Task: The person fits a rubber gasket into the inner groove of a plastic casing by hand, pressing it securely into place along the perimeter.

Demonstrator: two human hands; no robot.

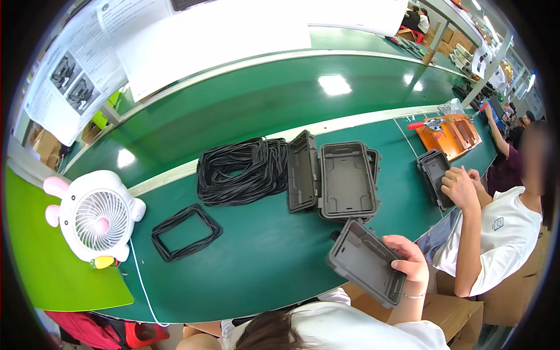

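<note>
The right hand point(411, 262) is the grip in play, and what counts is how the grey shell point(367, 262) lies from it: straight off toward 9 o'clock, within the fingers' reach because it is already held. The grip is pinching the shell along its upper-right long edge, thumb near the rim; how far the fingers wrap behind it I cannot tell. The shell's hollow face shows to the camera, tilted, and its long axis runs from about 10:30 to 4:30. The left hand is out of view, so the right is the only nearby hand to judge by.

Taken from the grip, the open grey box point(349, 181) sits on the green tabletop point(251, 280) toward 11 o'clock, its lid point(302, 172) folded out on its 9 o'clock side. The shell's top corner comes close to the box's near end; whether they touch is unclear. The large heap of black loops point(259, 175) lies toward 10 o'clock, and 1 smaller black bundle point(210, 219) lies well apart, just above 9 o'clock. Toward 1 o'clock, a co-worker's hands point(461, 184) are at another grey box point(434, 169).
</note>
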